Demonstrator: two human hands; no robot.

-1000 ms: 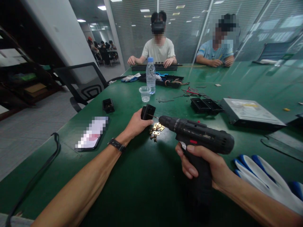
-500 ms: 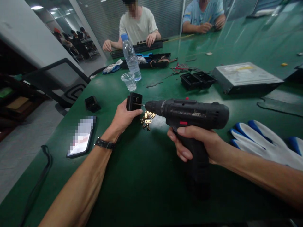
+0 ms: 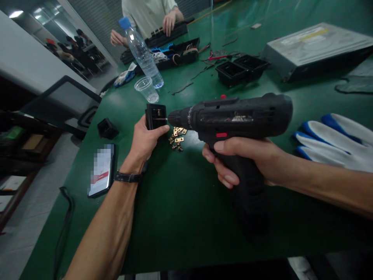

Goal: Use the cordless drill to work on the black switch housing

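Note:
My left hand grips a small black plastic box from the left, its open side turned toward the right. A brass-coloured piece shows inside it. My right hand is wrapped round the handle of a black cordless drill, held level above the table. The drill's thin bit points left and reaches into the box's opening; whether its tip touches anything inside is hard to see. Just right of the box lies a small pile of brass plates and screws.
Around me on the green table are a phone, another black box, a plastic cup, a water bottle, joined black boxes, a metal case and white-blue gloves. A person's hands work across the table.
My view has tilted down and shifted. The box now faces me more, showing the brass piece inside, and the drill's bit reaches into it. Both hands keep their hold.

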